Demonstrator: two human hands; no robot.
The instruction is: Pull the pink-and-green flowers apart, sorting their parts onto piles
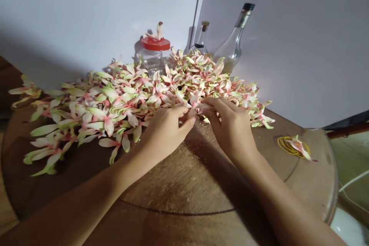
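Observation:
My left hand [170, 125] is closed in a pinch around a pale pink-and-white flower [195, 102] at the front of the heap. Close by on the right, my right hand [230, 125] also pinches the same flower, with its thumb and fingers together. Its lower part is hidden by my fingertips. Behind and to the left spreads a large heap of similar flowers [95, 103], white and pink with greenish petal tips.
On the round wooden table [178, 184], a red-lidded clear jar [155, 55] stands behind the heap with a flower on top. Two glass bottles, one corked [203, 38] and one black-capped [235, 42], stand near the wall. Yellow bands [284, 147] lie at right under another flower.

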